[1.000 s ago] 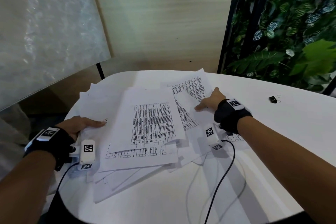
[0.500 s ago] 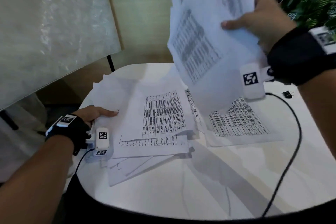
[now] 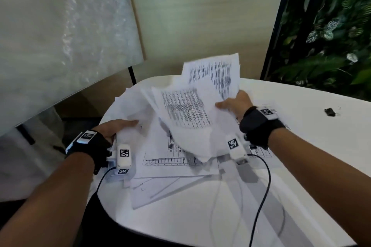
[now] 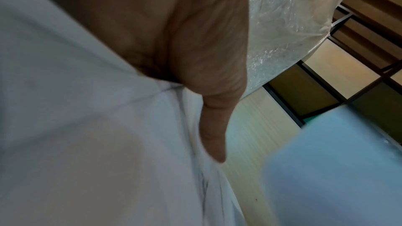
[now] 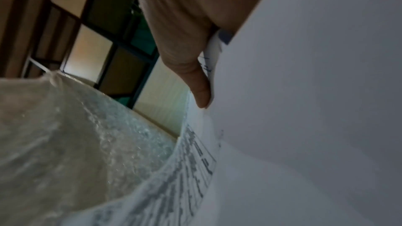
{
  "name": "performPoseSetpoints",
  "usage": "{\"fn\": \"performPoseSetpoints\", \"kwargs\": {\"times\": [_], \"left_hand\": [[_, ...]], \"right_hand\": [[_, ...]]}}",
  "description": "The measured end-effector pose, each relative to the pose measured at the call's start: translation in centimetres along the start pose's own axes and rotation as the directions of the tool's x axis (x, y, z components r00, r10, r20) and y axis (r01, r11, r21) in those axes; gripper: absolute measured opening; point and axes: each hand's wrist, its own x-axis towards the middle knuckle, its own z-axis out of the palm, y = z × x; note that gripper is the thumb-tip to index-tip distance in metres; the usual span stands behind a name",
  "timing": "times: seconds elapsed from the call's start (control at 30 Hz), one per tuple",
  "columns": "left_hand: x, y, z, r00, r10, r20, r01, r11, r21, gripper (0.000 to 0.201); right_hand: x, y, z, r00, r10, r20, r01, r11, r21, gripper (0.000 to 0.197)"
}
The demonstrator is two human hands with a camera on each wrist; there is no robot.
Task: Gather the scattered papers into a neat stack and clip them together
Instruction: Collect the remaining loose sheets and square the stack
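The white bench (image 3: 301,136) carries nearly everything, and the loose pile of papers (image 3: 176,168) spreads over its left and middle part, corners sticking out at several angles and some sheets overhanging the near-left rim. Printed tables show on the upper sheets; the lower ones are blank side up.

A smaller bunch of printed sheets (image 3: 186,110) is lifted clear above the pile, fanned and bowed, held at its right edge by the right hand (image 3: 234,104) with thumb on top and fingers (image 5: 200,92) pinching the margin from beneath. The left hand (image 3: 112,128) grips the pile's left edge, thumb laid over the top sheet; its wrist view is blurred, so the fingers under the paper are probably curled up against it, though that is not plain.

These sheets are light, thin and floppy: held by one edge they sag and slide over one another, so a one-sided pinch will not keep them aligned. Better to hold both short sides and knock the long edge on the bench to square it.

The black binder clip (image 3: 330,111) lies alone far right, well apart from the papers. It looks small, stiff and springy, best taken by its wire handles.
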Motion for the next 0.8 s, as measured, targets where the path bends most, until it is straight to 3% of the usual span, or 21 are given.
{"fn": "performPoseSetpoints", "kwargs": {"times": [0.1,0.2,0.3,0.4,0.47,0.53,0.63,0.7,0.8], "left_hand": [[-0.2,0.3,-0.1,0.999,0.047,-0.012,-0.048,0.995,-0.088,0.055],[-0.7,0.4,0.1,0.998,0.051,-0.022,-0.051,0.998,-0.040,0.066],[0.1,-0.2,-0.3,1.000,-0.005,-0.021,0.007,0.998,0.062,0.086],[1.4,-0.6,-1.1,0.997,-0.044,-0.067,0.052,0.991,0.121,0.092],[1.9,-0.8,-1.4,0.993,-0.058,-0.099,0.067,0.994,0.086,0.086],[0.9,-0.1,-0.5,0.994,-0.071,-0.088,0.076,0.996,0.045,0.068],[-0.6,0.9,1.0,0.997,-0.008,-0.078,0.008,1.000,-0.008,0.030],[-0.7,0.9,1.0,0.997,0.011,-0.082,-0.013,1.000,-0.027,0.024],[-0.4,0.3,0.5,0.998,0.021,-0.058,-0.019,0.999,0.034,0.037]], "right_hand": [[-1.7,0.9,1.3,0.996,0.079,-0.033,-0.084,0.980,-0.179,0.086],[-1.9,1.9,2.1,0.999,0.037,-0.010,-0.039,0.980,-0.196,0.077],[-2.7,1.3,2.8,0.986,-0.014,0.166,0.062,0.954,-0.292,0.074],[-3.6,0.8,3.1,0.921,0.026,0.389,0.182,0.854,-0.488,0.075],[-3.6,0.7,3.1,0.885,0.107,0.454,0.199,0.793,-0.576,0.067],[-3.5,0.8,2.9,0.877,0.104,0.469,0.205,0.802,-0.561,0.064],[-3.4,0.3,2.5,0.951,0.005,0.311,0.169,0.831,-0.530,0.079],[-3.3,0.1,2.5,0.971,-0.023,0.238,0.143,0.852,-0.504,0.074],[-3.2,1.0,3.3,0.929,0.059,0.365,0.153,0.838,-0.523,0.063]]}}
